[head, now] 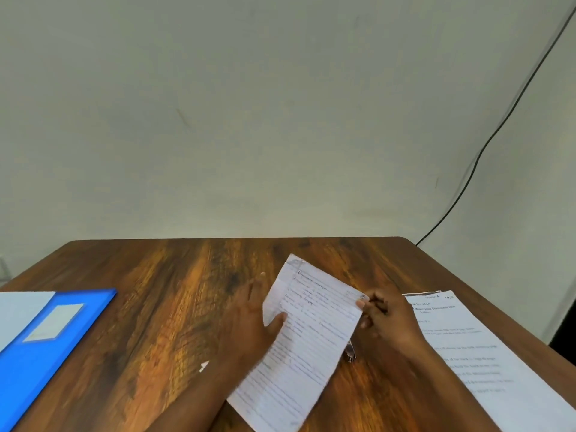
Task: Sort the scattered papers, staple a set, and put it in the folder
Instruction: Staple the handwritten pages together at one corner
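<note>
Head view: left hand [249, 319] and right hand [386, 319] fingers pinch lined sheets [305, 338], apparently squaring the set; stapler [350, 352] next.

left hand [252, 316] gripping the lined sheets [299, 344] at their left edge, right hand [386, 316] pinching the top right corner, blue folder [46, 347] far left, printed pages [486, 353] right

The lined sheets [299, 338] hide most of a small metal object [350, 353], its identity unclear.
</note>
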